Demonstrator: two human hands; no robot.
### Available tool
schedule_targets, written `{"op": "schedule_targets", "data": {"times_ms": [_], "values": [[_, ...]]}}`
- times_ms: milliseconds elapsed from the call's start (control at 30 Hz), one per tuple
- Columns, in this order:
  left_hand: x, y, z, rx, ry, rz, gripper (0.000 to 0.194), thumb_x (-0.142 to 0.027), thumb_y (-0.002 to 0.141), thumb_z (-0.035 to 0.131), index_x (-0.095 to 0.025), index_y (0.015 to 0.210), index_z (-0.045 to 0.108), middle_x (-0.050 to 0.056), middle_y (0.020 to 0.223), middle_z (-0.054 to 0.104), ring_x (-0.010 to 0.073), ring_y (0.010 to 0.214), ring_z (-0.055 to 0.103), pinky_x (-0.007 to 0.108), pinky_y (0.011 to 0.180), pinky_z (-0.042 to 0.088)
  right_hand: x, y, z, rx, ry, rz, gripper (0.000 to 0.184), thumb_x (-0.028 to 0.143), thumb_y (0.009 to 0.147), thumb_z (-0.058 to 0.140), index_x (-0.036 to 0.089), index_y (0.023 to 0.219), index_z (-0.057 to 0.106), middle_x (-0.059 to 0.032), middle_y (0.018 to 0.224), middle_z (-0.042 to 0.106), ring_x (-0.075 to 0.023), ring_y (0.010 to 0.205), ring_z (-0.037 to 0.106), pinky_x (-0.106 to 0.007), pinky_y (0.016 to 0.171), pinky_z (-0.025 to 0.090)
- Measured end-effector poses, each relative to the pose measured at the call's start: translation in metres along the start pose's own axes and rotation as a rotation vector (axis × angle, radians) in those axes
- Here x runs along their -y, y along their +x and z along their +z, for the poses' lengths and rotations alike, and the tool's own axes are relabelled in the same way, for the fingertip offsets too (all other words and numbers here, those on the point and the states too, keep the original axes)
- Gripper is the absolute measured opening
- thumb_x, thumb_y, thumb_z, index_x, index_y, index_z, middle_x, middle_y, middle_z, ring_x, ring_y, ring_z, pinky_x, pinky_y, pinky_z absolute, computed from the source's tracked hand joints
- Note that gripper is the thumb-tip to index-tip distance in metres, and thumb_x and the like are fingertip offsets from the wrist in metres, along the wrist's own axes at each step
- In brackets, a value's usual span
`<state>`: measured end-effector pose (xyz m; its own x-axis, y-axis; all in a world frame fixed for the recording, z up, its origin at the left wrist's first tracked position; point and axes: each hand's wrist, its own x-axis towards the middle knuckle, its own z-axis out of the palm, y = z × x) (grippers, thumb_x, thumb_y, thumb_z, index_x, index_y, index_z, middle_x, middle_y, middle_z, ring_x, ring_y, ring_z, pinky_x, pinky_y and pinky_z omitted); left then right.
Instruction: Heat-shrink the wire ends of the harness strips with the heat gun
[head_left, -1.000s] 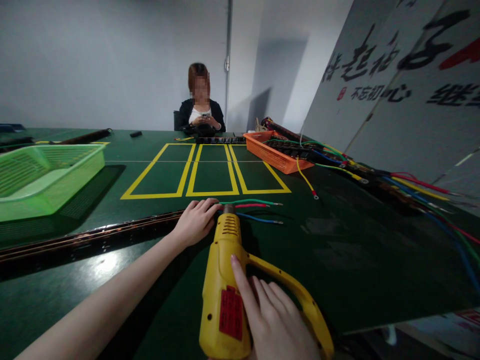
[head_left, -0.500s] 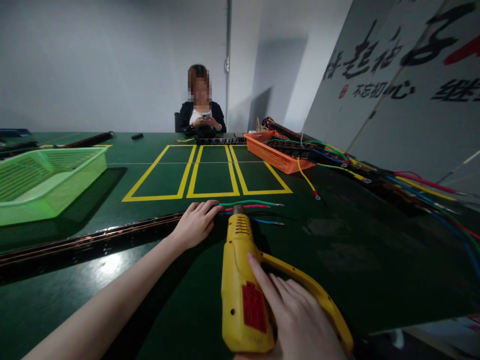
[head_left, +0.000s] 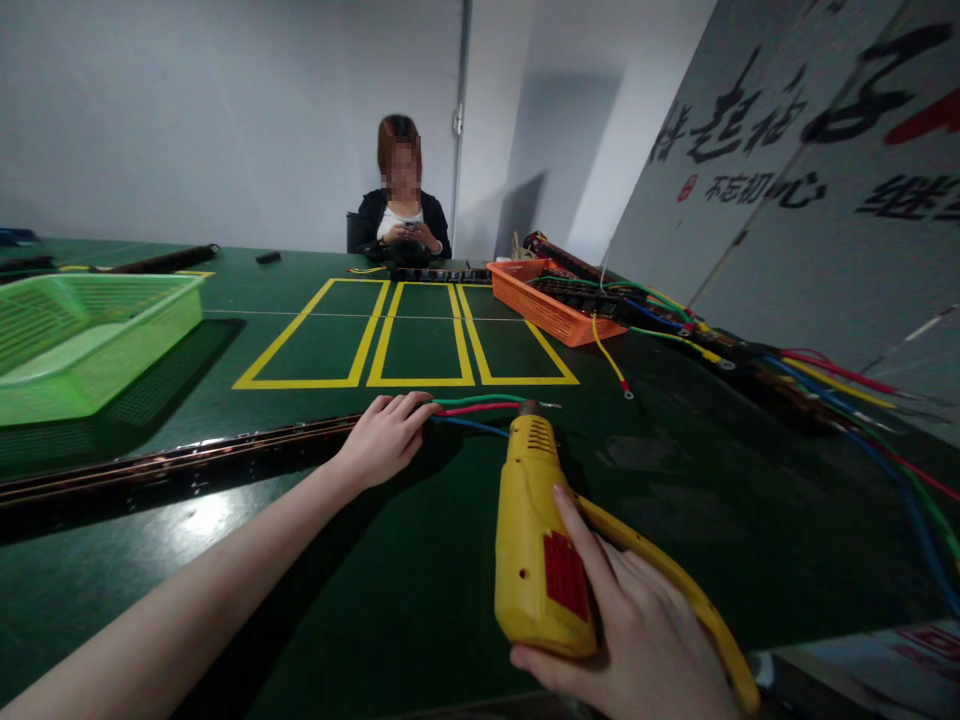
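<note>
A dark green table (head_left: 675, 500) carries everything — yellow taped rectangles (head_left: 409, 345) lie beyond the left hand (head_left: 384, 440), a green basket (head_left: 82, 335) sits well off to its left, and a long dark strip (head_left: 187, 470) runs out from under it. Far beyond the right hand (head_left: 637, 640) stand an orange basket (head_left: 544, 305) and loose coloured wires (head_left: 825, 385) — red, yellow, blue, green.

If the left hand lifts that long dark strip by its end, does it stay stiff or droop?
Likely sags somewhat: the long dark strip is very long and thin, and the left hand presses only its right end. It lies straight and flat on the table, so probably semi-rigid, not floppy. Its glossy surface may be slippery. The wires at its end look limp.
</note>
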<state>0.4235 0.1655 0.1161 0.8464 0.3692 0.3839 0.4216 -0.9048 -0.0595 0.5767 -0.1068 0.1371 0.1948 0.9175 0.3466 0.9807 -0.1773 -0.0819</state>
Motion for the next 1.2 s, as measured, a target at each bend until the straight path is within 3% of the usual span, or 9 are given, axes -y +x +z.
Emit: {"op": "schedule_targets", "data": {"times_ms": [233, 367, 500, 600, 700, 833, 900, 1067, 1200], "values": [[-0.002, 0.001, 0.0, -0.016, 0.009, -0.007, 0.038, -0.019, 0.089, 0.037, -0.022, 0.126, 0.046, 0.007, 0.128, 0.051, 0.0225, 0.109, 0.052, 0.039, 0.09, 0.039, 0.018, 0.001, 0.007, -0.056, -0.017, -0.07, 0.116, 0.071, 0.064, 0.061, 0.011, 0.148, 0.008, -0.0155, 0.114, 0.061, -0.0273, 0.091, 0.063, -0.037, 0.076, 0.051], [-0.002, 0.002, 0.0, -0.023, 0.006, -0.009, 0.038, -0.019, 0.087, 0.04, -0.022, 0.125, 0.047, 0.007, 0.128, 0.052, 0.0232, 0.109, 0.053, 0.039, 0.089, 0.04, 0.04, 0.008, 0.006, 0.011, 0.066, -0.123, 0.124, 0.073, 0.059, 0.064, 0.01, 0.148, 0.004, -0.0143, 0.11, 0.063, -0.0274, 0.092, 0.063, -0.036, 0.077, 0.051], [-0.002, 0.002, 0.0, -0.026, 0.008, -0.009, 0.037, -0.019, 0.087, 0.04, -0.022, 0.123, 0.047, 0.008, 0.128, 0.052, 0.0235, 0.11, 0.052, 0.039, 0.09, 0.039, 0.059, 0.016, 0.01, 0.084, 0.093, -0.183, 0.126, 0.084, 0.055, 0.055, 0.007, 0.147, 0.014, -0.0145, 0.102, 0.065, -0.0277, 0.087, 0.064, -0.037, 0.077, 0.051], [-0.001, 0.002, 0.0, -0.025, 0.006, -0.004, 0.036, -0.022, 0.087, 0.041, -0.021, 0.123, 0.048, 0.009, 0.128, 0.052, 0.0245, 0.11, 0.053, 0.04, 0.089, 0.04, 0.064, 0.018, 0.014, 0.099, 0.059, -0.231, 0.111, 0.079, 0.068, 0.044, 0.005, 0.146, 0.018, -0.0164, 0.102, 0.065, -0.0282, 0.089, 0.064, -0.037, 0.078, 0.05], [-0.001, 0.002, 0.001, -0.022, 0.001, 0.001, 0.037, -0.023, 0.088, 0.042, -0.021, 0.124, 0.048, 0.009, 0.129, 0.052, 0.0248, 0.11, 0.053, 0.04, 0.088, 0.04, 0.062, 0.018, 0.017, 0.132, 0.029, -0.253, 0.09, 0.053, 0.079, 0.046, 0.007, 0.148, 0.01, -0.0145, 0.107, 0.065, -0.0257, 0.094, 0.063, -0.035, 0.081, 0.048], [0.0, 0.002, 0.001, -0.008, 0.008, 0.005, 0.038, -0.024, 0.088, 0.041, -0.02, 0.125, 0.046, 0.01, 0.131, 0.051, 0.0248, 0.112, 0.052, 0.04, 0.09, 0.04, 0.057, 0.018, 0.016, 0.156, -0.003, -0.283, 0.095, 0.036, 0.072, 0.054, 0.008, 0.148, 0.003, -0.0136, 0.108, 0.064, -0.0247, 0.093, 0.063, -0.034, 0.081, 0.049], [0.0, 0.001, 0.001, -0.007, 0.01, 0.005, 0.039, -0.023, 0.088, 0.042, -0.02, 0.126, 0.046, 0.01, 0.131, 0.05, 0.0248, 0.112, 0.052, 0.04, 0.09, 0.04, 0.054, 0.019, 0.015, 0.152, 0.005, -0.284, 0.098, 0.041, 0.071, 0.058, 0.01, 0.148, 0.005, -0.0135, 0.108, 0.065, -0.0247, 0.09, 0.063, -0.035, 0.079, 0.05], [0.0, 0.0, 0.0, -0.014, -0.001, 0.006, 0.042, -0.019, 0.086, 0.041, -0.022, 0.128, 0.045, 0.008, 0.131, 0.05, 0.0236, 0.113, 0.052, 0.04, 0.092, 0.04, 0.04, 0.018, 0.007, 0.128, 0.126, -0.235, 0.122, 0.079, 0.057, 0.058, 0.012, 0.148, 0.012, -0.0133, 0.109, 0.064, -0.0279, 0.092, 0.063, -0.038, 0.08, 0.05], [0.0, 0.0, -0.001, -0.012, 0.007, 0.009, 0.041, -0.019, 0.089, 0.038, -0.023, 0.129, 0.045, 0.008, 0.13, 0.051, 0.0234, 0.112, 0.052, 0.04, 0.091, 0.04, 0.022, 0.012, 0.002, 0.104, 0.157, -0.152, 0.129, 0.077, 0.051, 0.067, 0.018, 0.149, 0.008, -0.0103, 0.114, 0.062, -0.0272, 0.093, 0.062, -0.037, 0.078, 0.05]]}}
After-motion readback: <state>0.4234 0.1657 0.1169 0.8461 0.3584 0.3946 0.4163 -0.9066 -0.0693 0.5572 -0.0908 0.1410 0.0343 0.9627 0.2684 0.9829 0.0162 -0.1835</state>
